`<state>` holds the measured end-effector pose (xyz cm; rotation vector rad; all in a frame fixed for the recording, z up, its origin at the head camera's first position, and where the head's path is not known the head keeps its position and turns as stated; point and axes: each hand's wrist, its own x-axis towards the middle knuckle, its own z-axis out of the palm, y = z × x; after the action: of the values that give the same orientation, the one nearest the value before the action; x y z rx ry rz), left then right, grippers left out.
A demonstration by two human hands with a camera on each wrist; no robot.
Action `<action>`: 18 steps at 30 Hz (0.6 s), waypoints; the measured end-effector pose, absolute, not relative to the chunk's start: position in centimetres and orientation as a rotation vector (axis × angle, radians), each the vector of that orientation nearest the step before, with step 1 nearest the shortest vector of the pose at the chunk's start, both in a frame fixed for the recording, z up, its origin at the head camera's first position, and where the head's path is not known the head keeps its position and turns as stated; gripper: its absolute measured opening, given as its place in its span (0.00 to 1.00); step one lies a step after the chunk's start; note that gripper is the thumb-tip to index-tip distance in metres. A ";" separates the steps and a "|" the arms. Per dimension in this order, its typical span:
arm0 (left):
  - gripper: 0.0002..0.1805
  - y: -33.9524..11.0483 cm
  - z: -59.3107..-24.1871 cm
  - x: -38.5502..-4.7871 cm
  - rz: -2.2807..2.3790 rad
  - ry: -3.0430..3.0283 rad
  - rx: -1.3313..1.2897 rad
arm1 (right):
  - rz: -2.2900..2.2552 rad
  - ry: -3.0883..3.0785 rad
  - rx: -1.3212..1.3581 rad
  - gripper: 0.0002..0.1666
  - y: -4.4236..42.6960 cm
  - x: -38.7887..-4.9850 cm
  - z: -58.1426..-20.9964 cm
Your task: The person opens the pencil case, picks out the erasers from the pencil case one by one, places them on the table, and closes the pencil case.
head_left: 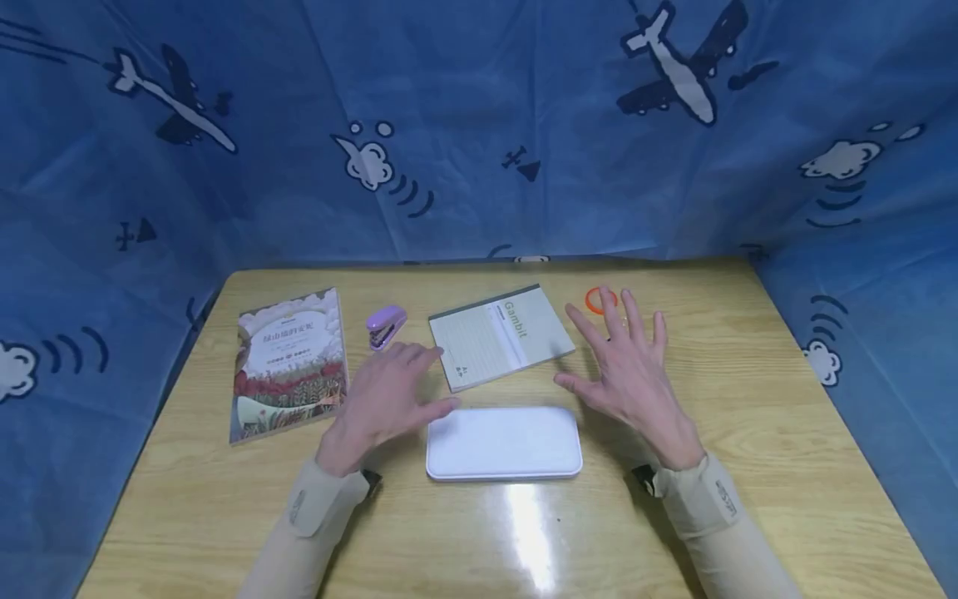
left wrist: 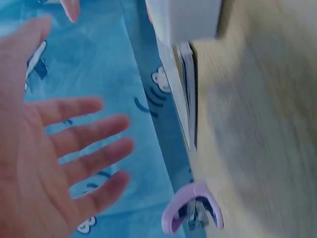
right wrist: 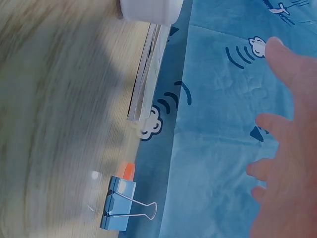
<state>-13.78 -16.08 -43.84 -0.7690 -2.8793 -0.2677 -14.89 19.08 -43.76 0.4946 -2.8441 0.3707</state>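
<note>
Both hands hover above the table with fingers spread and hold nothing. My left hand [head_left: 389, 395] is between the purple stapler [head_left: 386, 324] and a white oblong case [head_left: 504, 443], its thumb over the case's upper left corner in the head view. My right hand [head_left: 636, 378] is to the right of a notebook marked "Gambit" [head_left: 516, 353], its fingertips over an orange ring [head_left: 593, 306]. A blue binder clip [right wrist: 119, 203] with wire handles shows in the right wrist view; the right hand mostly hides it in the head view. The case lies in front of the notebook.
A book with a flowery cover [head_left: 288, 366] lies at the left of the wooden table [head_left: 786, 466]. Blue cloth [head_left: 464, 125] printed with planes and clouds hangs behind the table and at both sides.
</note>
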 end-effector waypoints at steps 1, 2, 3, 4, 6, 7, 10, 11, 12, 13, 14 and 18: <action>0.44 -16.0 -43.9 -13.5 -0.286 -2.904 -0.783 | 0.369 -2.844 0.495 0.57 19.0 -14.9 -43.8; 0.44 -15.9 -44.0 -13.1 -0.297 -2.925 -0.798 | 0.369 -2.845 0.498 0.57 19.0 -14.9 -43.8; 0.45 -15.9 -44.2 -12.7 -0.300 -2.946 -0.810 | 0.368 -2.846 0.500 0.57 18.9 -14.9 -43.8; 0.45 -15.9 -44.3 -12.4 -0.298 -2.970 -0.813 | 0.370 -2.845 0.503 0.57 18.9 -14.9 -43.8; 0.47 -15.8 -44.6 -11.6 -0.298 -3.010 -0.824 | 0.369 -2.845 0.504 0.57 18.8 -14.9 -43.8; 0.49 -15.8 -44.8 -11.3 -0.304 -3.030 -0.830 | 0.370 -2.844 0.503 0.57 18.8 -14.9 -43.8; 0.55 -15.6 -45.1 -10.3 -0.361 -3.090 -0.856 | 0.367 -2.838 0.502 0.57 18.8 -14.9 -43.9; 0.57 -15.6 -45.3 -10.1 -0.383 -3.105 -0.872 | 0.367 -2.839 0.500 0.57 18.8 -14.9 -43.9; 0.59 -15.5 -45.4 -9.9 -0.403 -3.126 -0.883 | 0.368 -2.839 0.500 0.57 18.8 -14.9 -44.0; 0.61 -15.4 -45.5 -9.8 -0.418 -3.145 -0.896 | 0.367 -2.840 0.500 0.57 18.8 -14.9 -44.0; 0.62 -15.3 -45.6 -9.6 -0.427 -3.165 -0.907 | 0.367 -2.840 0.500 0.57 18.8 -14.9 -44.0; 0.64 -14.9 -46.0 -9.4 -0.392 -3.204 -0.957 | 0.363 -2.844 0.495 0.56 18.9 -14.9 -44.1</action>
<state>-9.37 -14.87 -46.04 -0.9570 -3.2038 -0.3917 -14.90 18.87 -44.12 0.4948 -2.8439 0.3627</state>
